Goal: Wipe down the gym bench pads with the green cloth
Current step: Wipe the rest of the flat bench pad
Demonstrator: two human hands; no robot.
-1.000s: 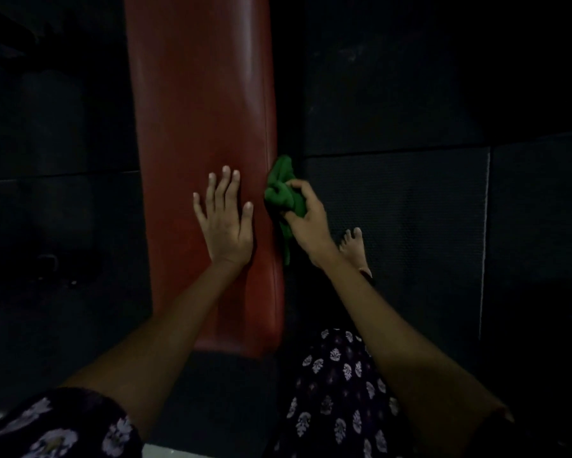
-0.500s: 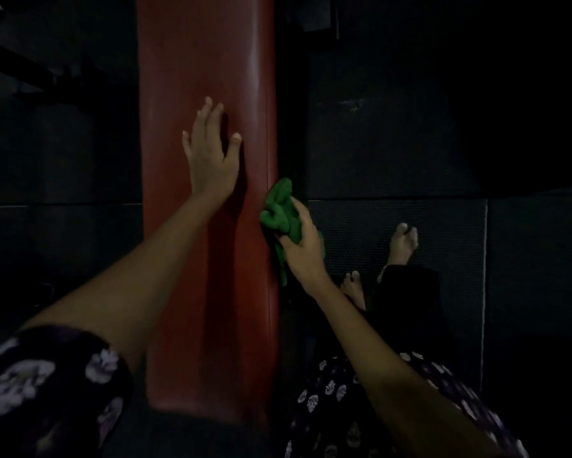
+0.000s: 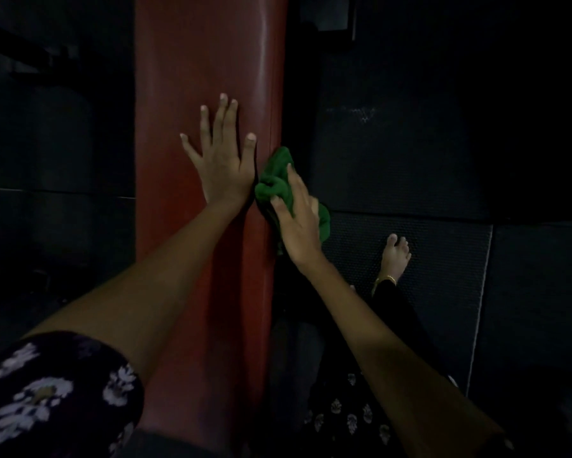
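On the red bench pad [image 3: 208, 77], which runs up the middle of the view as a long padded strip, your left hand [image 3: 223, 160] lies flat, palm down, fingers straight and spread. It sits toward the pad's right edge. Just beside it, your right hand [image 3: 299, 219] has its grip curled round the bunched green cloth [image 3: 276, 173], thumb and fingers pinching the folds, and holds the cloth against the right side edge of the pad. Part of the cloth sticks out above your fingers and another fold shows past the back of the hand, to the right. The two hands are near each other, almost touching at the thumb side.

Both forearms reach in from the bottom of the view; a dark floral sleeve [image 3: 53, 391] covers your left upper arm. To the right of the pad, your bare foot [image 3: 393, 259] stands on the dark textured floor mat [image 3: 443, 259], with a gold anklet [image 3: 385, 279] at the ankle. The surroundings are too dim to make out.
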